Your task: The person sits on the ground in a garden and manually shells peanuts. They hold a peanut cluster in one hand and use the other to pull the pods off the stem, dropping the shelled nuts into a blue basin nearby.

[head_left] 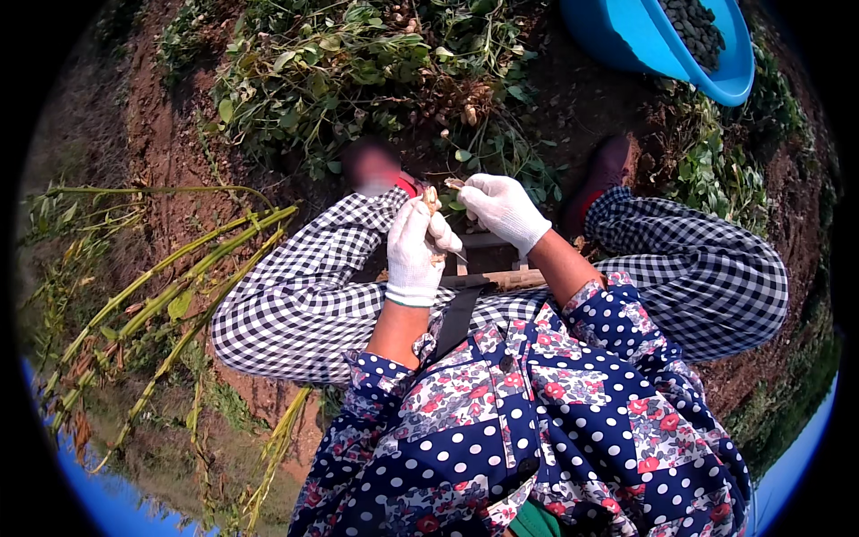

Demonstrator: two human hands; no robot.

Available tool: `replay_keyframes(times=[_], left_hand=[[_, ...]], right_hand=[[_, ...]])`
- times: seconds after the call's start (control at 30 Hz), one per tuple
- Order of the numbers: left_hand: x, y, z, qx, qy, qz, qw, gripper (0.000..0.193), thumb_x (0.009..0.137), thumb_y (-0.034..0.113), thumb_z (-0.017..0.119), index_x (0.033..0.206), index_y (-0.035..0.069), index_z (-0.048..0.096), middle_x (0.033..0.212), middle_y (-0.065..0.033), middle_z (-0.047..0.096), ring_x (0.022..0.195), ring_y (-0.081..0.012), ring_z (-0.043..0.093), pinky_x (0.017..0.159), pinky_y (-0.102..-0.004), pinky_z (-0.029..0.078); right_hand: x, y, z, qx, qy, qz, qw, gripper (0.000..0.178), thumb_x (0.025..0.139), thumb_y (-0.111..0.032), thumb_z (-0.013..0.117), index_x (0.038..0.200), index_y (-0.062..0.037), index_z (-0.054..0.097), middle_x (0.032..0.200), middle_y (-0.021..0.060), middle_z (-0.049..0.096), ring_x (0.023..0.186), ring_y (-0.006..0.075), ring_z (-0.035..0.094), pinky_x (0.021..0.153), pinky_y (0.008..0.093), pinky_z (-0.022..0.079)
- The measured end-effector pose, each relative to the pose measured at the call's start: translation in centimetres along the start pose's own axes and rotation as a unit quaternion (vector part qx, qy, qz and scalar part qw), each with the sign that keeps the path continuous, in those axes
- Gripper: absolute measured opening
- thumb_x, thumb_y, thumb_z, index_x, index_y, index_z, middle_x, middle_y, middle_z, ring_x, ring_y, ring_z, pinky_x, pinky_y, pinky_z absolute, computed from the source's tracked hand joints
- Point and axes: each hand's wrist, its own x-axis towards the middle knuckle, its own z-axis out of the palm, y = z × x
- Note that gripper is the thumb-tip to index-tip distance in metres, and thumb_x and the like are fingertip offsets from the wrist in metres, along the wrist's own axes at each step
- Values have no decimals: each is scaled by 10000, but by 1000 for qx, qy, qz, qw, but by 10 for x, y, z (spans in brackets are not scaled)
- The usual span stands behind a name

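Observation:
Both of my hands wear white gloves and meet close together above my lap. My left hand [413, 249] is closed, with a pale brown peanut [431, 200] sticking up at its fingertips. Just to the right, my right hand [506, 211] pinches a small brownish piece [455, 183], perhaps a bit of shell or stalk; its exact kind is unclear. A narrow gap separates the two pinched things. Beyond my hands lies a heap of pulled peanut plants [358, 80], with several pods among the leaves and roots.
A blue tub [617, 40] holding many pods stands at the far right. Tall yellow-green stalks [170, 277] lean in from the left. Under me is a low wooden seat or frame [510, 279], between my checked trouser legs [295, 295]. Reddish soil [161, 134] surrounds the plants.

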Motion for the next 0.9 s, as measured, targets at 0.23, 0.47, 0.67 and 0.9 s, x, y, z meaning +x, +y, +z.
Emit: replay_keyframes(times=[0.23, 0.47, 0.67, 0.9], left_hand=[[-2, -2, 1, 61, 11, 11, 998, 237, 983, 236, 440, 1017, 12, 510, 640, 2, 406, 528, -112, 414, 507, -283, 452], [-1, -6, 1, 159, -9, 16, 987, 225, 954, 193, 501, 1056, -8, 506, 699, -37, 519, 556, -98, 496, 533, -247, 484], [-1, -7, -2, 100, 17, 0, 995, 216, 972, 202, 457, 1039, 6, 518, 705, -37, 537, 562, -105, 517, 524, -244, 481], [5, -1, -7, -6, 71, -15, 997, 227, 983, 242, 430, 1031, 48, 538, 786, -40, 579, 654, -140, 556, 623, -320, 523]], right_hand=[[-1, -3, 1, 143, -16, -33, 989, 165, 855, -143, 554, 923, -6, 614, 767, 9, 598, 624, 57, 522, 530, 219, 419], [-6, -8, 1, 253, -64, 58, 964, 296, 943, -366, 539, 908, -78, 599, 628, -44, 473, 457, 23, 375, 415, 183, 302], [-7, -3, 9, 260, -80, 65, 960, 203, 935, -264, 570, 937, -64, 599, 687, -29, 546, 547, 31, 495, 472, 179, 419], [-10, -15, 9, 201, -28, -36, 978, 147, 883, -111, 552, 987, -12, 579, 770, 4, 592, 635, 63, 559, 566, 217, 489]])
